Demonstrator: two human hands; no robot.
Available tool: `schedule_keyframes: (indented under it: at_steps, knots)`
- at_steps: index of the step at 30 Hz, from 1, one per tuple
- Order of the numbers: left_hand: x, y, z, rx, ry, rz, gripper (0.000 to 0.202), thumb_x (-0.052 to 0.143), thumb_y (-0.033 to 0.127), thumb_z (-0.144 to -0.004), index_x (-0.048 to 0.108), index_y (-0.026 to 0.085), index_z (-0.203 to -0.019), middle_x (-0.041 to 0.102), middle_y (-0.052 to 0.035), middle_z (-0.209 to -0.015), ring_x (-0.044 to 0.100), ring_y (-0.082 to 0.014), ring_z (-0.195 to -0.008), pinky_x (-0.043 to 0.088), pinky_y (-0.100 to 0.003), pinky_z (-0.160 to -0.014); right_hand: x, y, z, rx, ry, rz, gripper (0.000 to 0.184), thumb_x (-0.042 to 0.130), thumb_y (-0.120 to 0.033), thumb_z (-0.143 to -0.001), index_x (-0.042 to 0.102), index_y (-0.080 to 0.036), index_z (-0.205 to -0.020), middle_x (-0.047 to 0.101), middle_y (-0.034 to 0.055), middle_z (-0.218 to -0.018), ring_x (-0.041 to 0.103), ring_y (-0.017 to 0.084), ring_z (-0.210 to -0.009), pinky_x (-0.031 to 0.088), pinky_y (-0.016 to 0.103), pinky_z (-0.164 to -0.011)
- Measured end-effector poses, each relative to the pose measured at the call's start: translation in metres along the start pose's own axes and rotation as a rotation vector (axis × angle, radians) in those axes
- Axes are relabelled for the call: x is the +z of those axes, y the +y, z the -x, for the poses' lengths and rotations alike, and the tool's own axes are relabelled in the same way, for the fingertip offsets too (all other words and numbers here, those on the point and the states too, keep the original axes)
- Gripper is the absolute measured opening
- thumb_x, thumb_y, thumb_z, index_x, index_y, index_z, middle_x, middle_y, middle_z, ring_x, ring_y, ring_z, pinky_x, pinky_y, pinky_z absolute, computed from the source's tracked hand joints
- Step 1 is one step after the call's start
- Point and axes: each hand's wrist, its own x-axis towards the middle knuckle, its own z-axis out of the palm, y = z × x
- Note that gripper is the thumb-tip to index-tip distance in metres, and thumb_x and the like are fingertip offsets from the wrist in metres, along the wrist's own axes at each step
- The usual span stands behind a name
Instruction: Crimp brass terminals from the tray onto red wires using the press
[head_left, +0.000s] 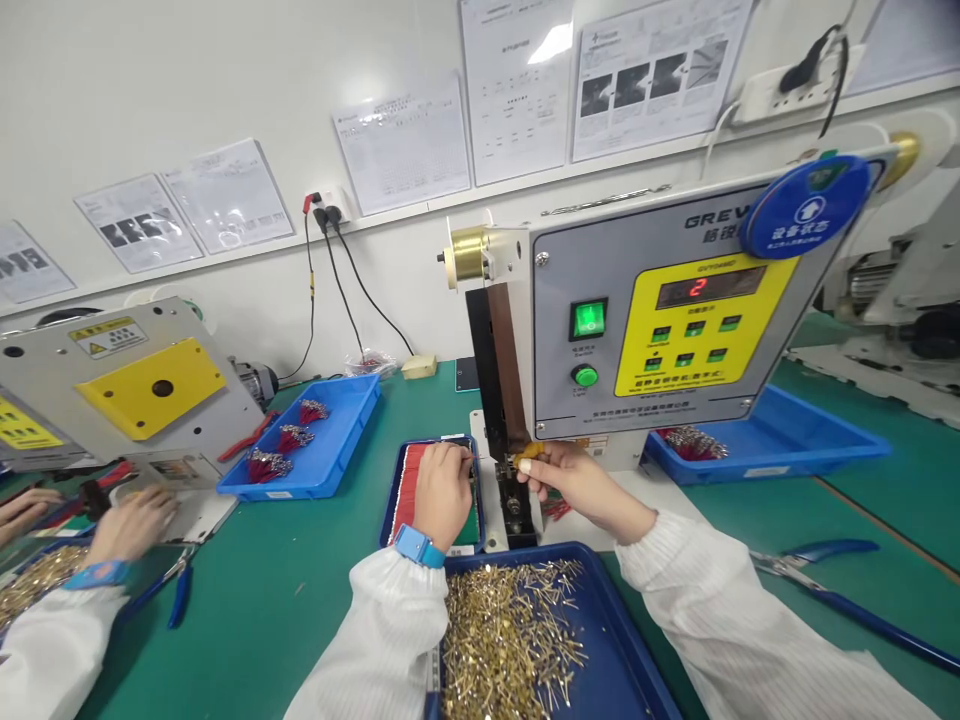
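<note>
My left hand (444, 490), with a blue wrist strap, is over a small blue tray (388, 520) of red wires. Its fingers are closed and point at the machine's working slot; what they pinch is too small to make out. On the other side of the slot, my right hand (574, 482) is closed in a pinch, with something yellow-orange (531, 453) at its fingertips. The grey machine (577, 250) has a yellow panel showing a red 2. Just below my hands, a larger blue tray (637, 640) holds many loose gold-coloured metal pins (510, 630).
Blue-handled pliers (847, 590) lie at the right. Blue bins with bundled red wires stand left (337, 440) and behind right (795, 440). At far left, a co-worker's hands (131, 525) work at a similar machine (135, 400); another pair of pliers (178, 595) lies nearby.
</note>
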Motion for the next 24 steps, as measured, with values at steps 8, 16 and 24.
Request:
schedule_keyframes:
  at_steps: [8,16,24]
  knots:
    - [-0.008,0.019,0.0,0.146,0.114,0.069,0.013,0.044,0.014,-0.095,0.056,0.018,-0.092,0.06,-0.0055,-0.09,0.051,-0.0199,-0.087,0.044,-0.034,-0.079,0.005,0.003,0.0,-0.014,0.068,-0.003,0.036,0.063,-0.052,-0.076,0.054,-0.017,-0.078,0.06,0.0027,-0.071,0.052,0.011,-0.054,0.045,0.028,-0.053]
    - [-0.01,0.022,0.0,0.2,0.138,0.061,0.016,0.045,0.013,-0.095,0.061,0.018,-0.096,0.062,-0.0068,-0.093,0.052,-0.0197,-0.089,0.045,-0.034,-0.08,0.005,0.003,0.0,-0.012,0.071,-0.005,0.038,0.063,-0.054,-0.075,0.054,-0.017,-0.078,0.06,0.0025,-0.071,0.052,0.011,-0.054,0.045,0.027,-0.052]
    - [-0.008,0.02,0.002,0.191,0.112,0.066,0.02,0.043,0.012,-0.095,0.062,0.017,-0.097,0.062,-0.0073,-0.095,0.052,-0.0203,-0.091,0.045,-0.035,-0.081,0.005,0.005,-0.001,-0.009,0.078,0.019,0.038,0.063,-0.054,-0.076,0.053,-0.017,-0.078,0.058,0.0013,-0.067,0.051,0.011,-0.052,0.046,0.028,-0.052]
